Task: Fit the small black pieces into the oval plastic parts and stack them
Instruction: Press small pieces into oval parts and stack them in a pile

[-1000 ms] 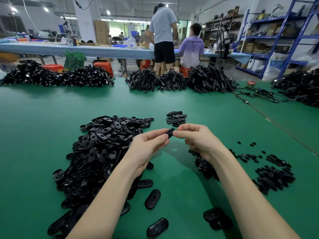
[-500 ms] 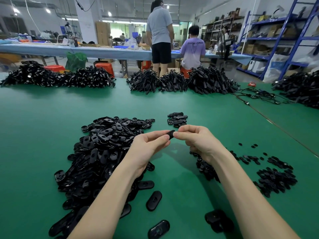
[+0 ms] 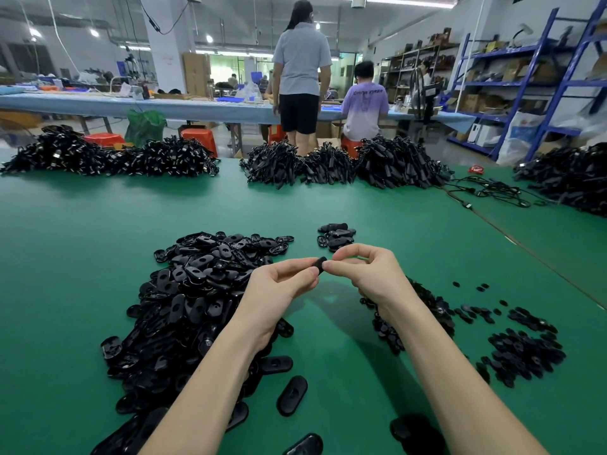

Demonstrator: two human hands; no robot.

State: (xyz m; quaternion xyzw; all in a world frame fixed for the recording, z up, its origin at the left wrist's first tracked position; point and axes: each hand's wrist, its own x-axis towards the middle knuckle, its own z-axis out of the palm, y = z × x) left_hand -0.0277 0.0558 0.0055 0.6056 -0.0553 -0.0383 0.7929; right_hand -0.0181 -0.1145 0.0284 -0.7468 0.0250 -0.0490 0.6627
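Head view: one oval plastic part (image 3: 319, 265) held in the air above the tabletop (image 3: 98, 257), pinched between both hands at mid-frame. Left hand (image 3: 279, 287) closed on its near end, thumb and forefinger clamped. Right hand (image 3: 368, 274) curled, fingertips meeting the part's far end; whether a small black piece sits under those fingertips cannot be told, too small and covered.

Step, by my reading: the fitting, an insert being pressed into the oval. Next move likely calls for a firm squeeze until it seats, then setting the part on the small stack (image 3: 336, 236) just beyond the hands.

Supply: big heap of oval parts (image 3: 197, 290) to the left, under the left forearm, strays spilling toward the near edge. Small black pieces (image 3: 522, 349) in a low scatter to the right; a second clump (image 3: 410, 316) sits partly behind the right wrist.

Surface: green mat, matte, seam line running diagonally at right. Far edge carries bundled black cables (image 3: 328, 165) in several mounds.

Room: workshop, long blue bench behind, one person standing (image 3: 302, 70) and one seated (image 3: 364, 103), backs turned. Blue shelving (image 3: 525, 77) at right holding boxes. Orange stools (image 3: 200, 136) under the bench.
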